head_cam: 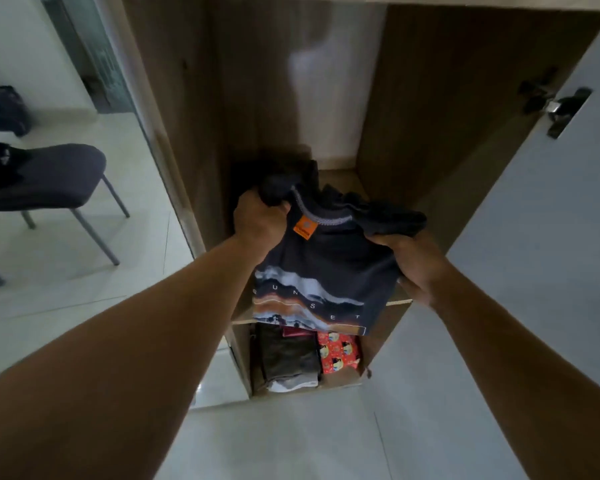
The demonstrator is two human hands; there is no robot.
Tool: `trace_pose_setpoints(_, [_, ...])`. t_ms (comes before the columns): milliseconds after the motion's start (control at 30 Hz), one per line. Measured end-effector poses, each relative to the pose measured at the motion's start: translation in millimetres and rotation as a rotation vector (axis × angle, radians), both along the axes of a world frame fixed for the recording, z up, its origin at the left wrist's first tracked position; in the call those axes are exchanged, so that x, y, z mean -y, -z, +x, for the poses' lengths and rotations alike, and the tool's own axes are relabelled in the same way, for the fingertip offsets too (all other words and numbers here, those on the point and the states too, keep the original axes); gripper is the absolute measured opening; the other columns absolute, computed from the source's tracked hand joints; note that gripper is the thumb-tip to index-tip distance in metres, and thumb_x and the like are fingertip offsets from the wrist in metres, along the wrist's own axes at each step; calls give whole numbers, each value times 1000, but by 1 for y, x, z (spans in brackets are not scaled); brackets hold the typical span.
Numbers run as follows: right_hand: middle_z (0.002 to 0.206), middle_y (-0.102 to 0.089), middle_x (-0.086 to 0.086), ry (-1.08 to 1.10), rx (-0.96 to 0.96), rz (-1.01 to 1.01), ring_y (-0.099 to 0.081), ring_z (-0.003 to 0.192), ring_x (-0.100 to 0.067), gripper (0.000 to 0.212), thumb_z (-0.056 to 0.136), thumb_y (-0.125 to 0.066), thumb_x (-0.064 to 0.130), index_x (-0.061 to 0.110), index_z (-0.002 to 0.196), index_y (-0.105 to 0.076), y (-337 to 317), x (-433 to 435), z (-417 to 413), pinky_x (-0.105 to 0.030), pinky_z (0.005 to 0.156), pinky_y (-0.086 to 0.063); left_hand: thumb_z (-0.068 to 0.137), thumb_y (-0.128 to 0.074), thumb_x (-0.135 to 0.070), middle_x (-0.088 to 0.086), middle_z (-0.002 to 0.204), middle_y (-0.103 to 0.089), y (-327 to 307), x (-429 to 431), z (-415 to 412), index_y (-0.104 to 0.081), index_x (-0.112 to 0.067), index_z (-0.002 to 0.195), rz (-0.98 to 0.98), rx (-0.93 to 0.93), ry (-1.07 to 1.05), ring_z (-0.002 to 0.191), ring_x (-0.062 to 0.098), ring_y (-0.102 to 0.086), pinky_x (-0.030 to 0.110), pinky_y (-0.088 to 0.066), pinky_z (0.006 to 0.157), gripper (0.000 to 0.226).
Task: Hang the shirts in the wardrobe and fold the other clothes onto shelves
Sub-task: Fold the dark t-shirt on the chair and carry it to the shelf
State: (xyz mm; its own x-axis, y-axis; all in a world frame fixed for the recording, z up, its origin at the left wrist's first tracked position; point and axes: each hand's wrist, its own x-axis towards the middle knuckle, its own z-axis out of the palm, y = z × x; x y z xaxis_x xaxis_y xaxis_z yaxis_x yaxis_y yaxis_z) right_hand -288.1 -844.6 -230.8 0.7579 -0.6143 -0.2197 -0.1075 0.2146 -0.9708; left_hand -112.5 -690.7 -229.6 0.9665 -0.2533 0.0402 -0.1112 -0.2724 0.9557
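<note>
My left grip (260, 225) is clenched around a bunch of dark cloth at the shoulder of the dark navy cotton T-shirt with a sunset print (326, 271). My right grip (418, 268) is curled round the opposite side, thumb on top and fingers underneath. Holding both sides keeps the folded garment flat and stops the fold from falling open. The print and the small orange neck label (305, 229) face up at me. The shirt hangs in the air over the front edge of the brown wooden shelf (343, 181), its hem overhanging that edge toward me, so I judge I am about to slide it in and lay it down.

Beneath it, on the lower wooden shelf (343, 377), a folded olive-and-grey stack of clothes (288, 358) sits at the left. A red patterned cloth (338, 351) lies just beside it at the right.

Behind my left grip more dark fabric sits on the shelf, too blurred to make out. The tall brown wooden wardrobe (194, 98) rises bare above. Its pale door (551, 254) stands open at the right on a metal hinge (565, 109).

Well off to the left, a dark padded chair with grey metal legs (49, 178) carries dark clothes.
</note>
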Motion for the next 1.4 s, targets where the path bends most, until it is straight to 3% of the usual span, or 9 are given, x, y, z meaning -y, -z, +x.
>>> trace_pose_setpoints(267, [113, -75, -8, 63, 40, 471, -74, 99, -24, 32, 94, -67, 15, 14, 125, -67, 43, 5, 75, -30, 67, -60, 83, -66, -22, 18, 118, -68, 2, 81, 89, -60, -4, 128, 189, -11, 74, 105, 32, -69, 42, -59, 90, 49])
trace_pose_setpoints(467, [119, -72, -6, 306, 57, 537, -72, 91, -18, 32, 99, -58, 10, 21, 129, -62, 96, 26, 94, -32, 64, -62, 95, -60, -39, 9, 133, -60, 43, 150, 89, -63, -23, 128, 562, 228, 10, 125, 34, -55, 41, -47, 100, 36])
trace_pose_setpoints(567, [118, -73, -4, 408, 2, 503, -71, 94, -20, 33, 98, -61, 13, 23, 129, -62, 125, 38, 87, -26, 51, -56, 92, -70, -33, 9, 122, -67, 88, 168, 94, -67, -15, 122, 522, 140, 122, 113, 31, -63, 32, -49, 83, 35])
trace_pose_setpoints(733, [113, -70, -2, 549, -108, 350, -68, 105, -28, 31, 93, -67, 12, 23, 121, -62, 151, 51, 85, -50, 94, -56, 84, -79, -27, 9, 111, -70, 127, 190, 104, -69, -12, 117, 371, 0, 145, 105, 30, -66, 42, -56, 93, 38])
trace_pose_setpoints(833, [105, -65, 2, 593, -133, 320, -66, 108, -30, 26, 93, -69, 13, 25, 112, -57, 152, 57, 87, -51, 98, -54, 87, -76, -18, 10, 117, -69, 127, 201, 94, -69, -13, 118, 326, -12, 237, 109, 30, -66, 39, -56, 92, 32])
trace_pose_setpoints(967, [135, -58, -12, 629, -215, 225, -57, 125, -35, 59, 91, -71, 10, 10, 143, -43, 153, 60, 84, -40, 99, -49, 89, -68, -5, 8, 142, -53, 135, 182, 67, -49, -18, 144, 291, 28, 382, 128, 27, -53, 20, -55, 85, 60])
trace_pose_setpoints(1167, [138, -52, -23, 568, -396, 47, -55, 124, -43, 78, 87, -75, 7, 3, 147, -25, 152, 54, 80, -44, 99, -49, 91, -59, -26, 11, 134, -56, 149, 106, 19, -49, -25, 135, 700, 188, 88, 126, 36, -52, 51, -48, 100, 46])
trace_pose_setpoints(1300, [153, -23, -32, 429, -556, -301, -42, 130, -50, 112, 84, -75, 7, 11, 158, 10, 141, 44, 70, -53, 107, -44, 99, -42, -46, 19, 164, -14, 171, 73, -11, -17, -17, 157, 955, -5, 75, 148, 45, -14, 60, -19, 116, 70])
trace_pose_setpoints(1400, [163, 5, -29, 168, -712, -750, -8, 148, -53, 111, 82, -77, 16, 20, 160, 1, 142, 40, 70, -63, 119, -18, 105, -21, -49, 20, 165, 13, 192, 69, -14, 8, -14, 159, 970, -102, 139, 151, 44, 10, 64, -2, 119, 71])
